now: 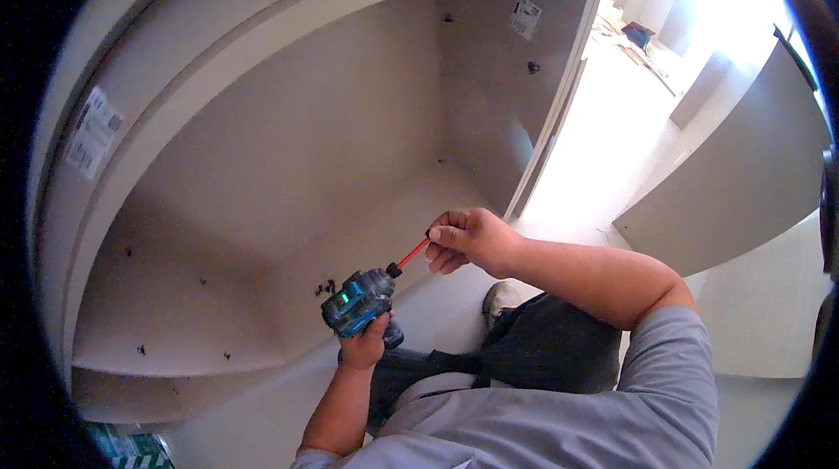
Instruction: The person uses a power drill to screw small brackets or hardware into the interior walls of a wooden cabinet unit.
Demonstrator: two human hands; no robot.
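Observation:
My left hand is wrapped round the grip of a blue and black cordless drill driver, whose small green light is lit. A long red driver bit sticks out of its dark chuck, slanting up to the right. At the far end of the bit, the thumb and forefinger of my right hand are pinched on a small dark piece; its exact kind is too small to tell. Both hands are in front of the open side of a large beige cabinet.
Small dark fittings dot the cabinet's inner panels, and several more lie in a cluster on its base. A paper label is stuck to the near frame. A curved-looking panel stands at right. Beyond it, scraps litter the bright floor.

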